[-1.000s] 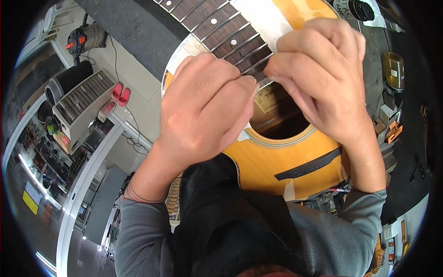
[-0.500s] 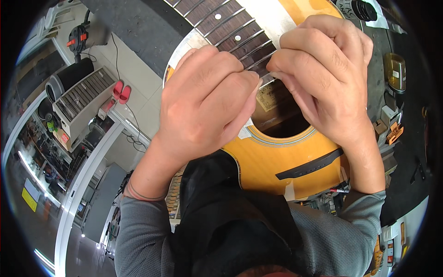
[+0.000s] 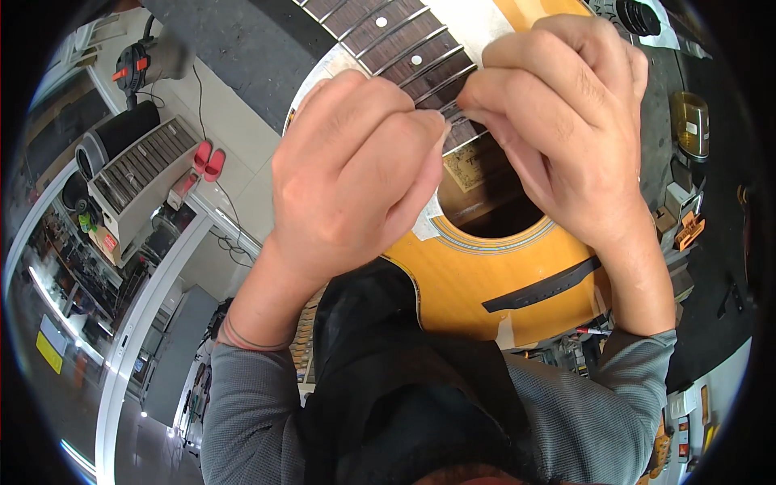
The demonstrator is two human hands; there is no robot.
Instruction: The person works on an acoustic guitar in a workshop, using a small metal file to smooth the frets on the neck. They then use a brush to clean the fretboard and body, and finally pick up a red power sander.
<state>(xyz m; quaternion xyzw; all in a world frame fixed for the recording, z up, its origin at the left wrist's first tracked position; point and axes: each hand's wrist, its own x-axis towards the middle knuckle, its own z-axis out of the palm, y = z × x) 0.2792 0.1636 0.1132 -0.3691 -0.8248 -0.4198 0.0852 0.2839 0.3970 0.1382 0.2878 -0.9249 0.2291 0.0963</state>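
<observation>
An acoustic guitar (image 3: 453, 295) with an amber top lies face up before me, without strings. Over its dark fretboard (image 3: 408, 40), near the sound hole (image 3: 505, 214), both hands work close together. My left hand (image 3: 347, 170) is closed in a pinch at the board's left edge. Facing it, my right hand (image 3: 566, 133) pinches at the right edge, thumb against forefinger. Both sets of fingertips meet the same fret area; whatever they hold is too small or hidden to make out. Pale tape (image 3: 465, 28) covers the top beside the fretboard. The black bridge (image 3: 541, 287) sits nearer me.
The guitar lies on a dark bench (image 3: 234, 48). To the right stand an amber-tinted container (image 3: 692, 125), an orange clamp-like tool (image 3: 689, 231) and small boxes. On the floor at left are red slippers (image 3: 209, 161), a grey slatted box (image 3: 145, 170) and a loose cable.
Both hands have shifted slightly away from me along the fretboard, from near its sound-hole end to a farther fret. Their pinched shape stays the same, and the guitar stays in place.
</observation>
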